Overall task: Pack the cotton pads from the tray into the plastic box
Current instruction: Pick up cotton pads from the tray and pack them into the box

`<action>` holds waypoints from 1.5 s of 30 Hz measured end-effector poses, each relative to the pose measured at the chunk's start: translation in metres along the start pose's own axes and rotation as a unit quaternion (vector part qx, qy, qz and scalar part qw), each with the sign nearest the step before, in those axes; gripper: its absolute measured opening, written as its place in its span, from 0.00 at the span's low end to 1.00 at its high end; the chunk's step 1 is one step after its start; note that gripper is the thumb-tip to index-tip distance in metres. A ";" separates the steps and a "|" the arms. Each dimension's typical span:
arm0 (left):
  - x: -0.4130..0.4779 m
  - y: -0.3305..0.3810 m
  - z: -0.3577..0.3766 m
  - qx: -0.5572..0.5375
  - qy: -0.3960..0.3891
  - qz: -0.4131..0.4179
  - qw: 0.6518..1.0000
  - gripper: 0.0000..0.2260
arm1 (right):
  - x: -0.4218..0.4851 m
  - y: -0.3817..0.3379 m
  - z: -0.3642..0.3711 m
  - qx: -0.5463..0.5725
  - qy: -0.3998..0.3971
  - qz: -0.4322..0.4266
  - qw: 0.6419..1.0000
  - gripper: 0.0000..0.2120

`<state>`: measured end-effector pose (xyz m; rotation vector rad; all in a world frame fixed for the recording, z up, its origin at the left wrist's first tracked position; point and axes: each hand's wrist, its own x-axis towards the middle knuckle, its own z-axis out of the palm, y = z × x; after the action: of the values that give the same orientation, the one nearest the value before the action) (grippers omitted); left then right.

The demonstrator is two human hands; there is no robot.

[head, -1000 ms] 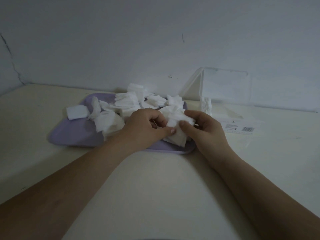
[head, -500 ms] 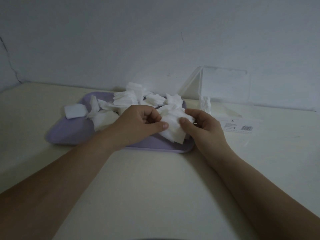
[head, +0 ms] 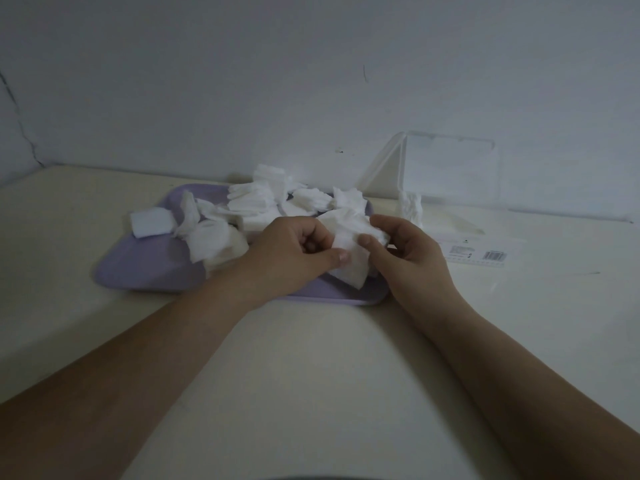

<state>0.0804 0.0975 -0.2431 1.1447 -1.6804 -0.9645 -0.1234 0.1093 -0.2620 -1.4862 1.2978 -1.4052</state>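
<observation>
A lilac tray (head: 145, 268) lies on the cream table, heaped with several white square cotton pads (head: 256, 202). My left hand (head: 294, 258) and my right hand (head: 405, 251) meet over the tray's near right corner, and both pinch a small bunch of cotton pads (head: 349, 247) between thumb and fingers. The clear plastic box (head: 481, 244) stands to the right of the tray with its lid (head: 450, 168) raised against the wall. A few pads (head: 410, 207) stand on edge inside the box at its left end.
One pad (head: 150, 221) hangs over the tray's left rim. A white label with a barcode (head: 479, 254) shows on the box's near side. The wall runs close behind the tray and box. Bare table lies in front of and beside the tray.
Both hands have kept hold of the bunch of pads and shifted them slightly between the fingers. The bunch sits a little higher over the tray's corner.
</observation>
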 end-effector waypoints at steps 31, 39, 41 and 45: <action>-0.002 0.008 -0.002 -0.074 0.005 -0.015 0.997 0.08 | 0.000 0.003 -0.002 0.016 -0.019 0.006 1.000 0.19; -0.002 0.003 0.001 -0.021 0.024 -0.012 0.999 0.08 | -0.005 -0.009 -0.005 0.020 -0.080 0.008 0.997 0.32; -0.001 0.003 -0.001 0.018 0.024 -0.010 0.999 0.12 | -0.008 -0.011 -0.004 -0.059 -0.094 -0.013 0.994 0.38; 0.000 0.005 -0.013 0.079 -0.080 -0.021 0.993 0.32 | -0.011 -0.015 -0.001 -0.154 -0.097 -0.065 0.981 0.35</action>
<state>0.0908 0.0977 -0.2342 1.2375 -1.8961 -0.9846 -0.1203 0.1241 -0.2502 -1.8945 1.3596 -1.1395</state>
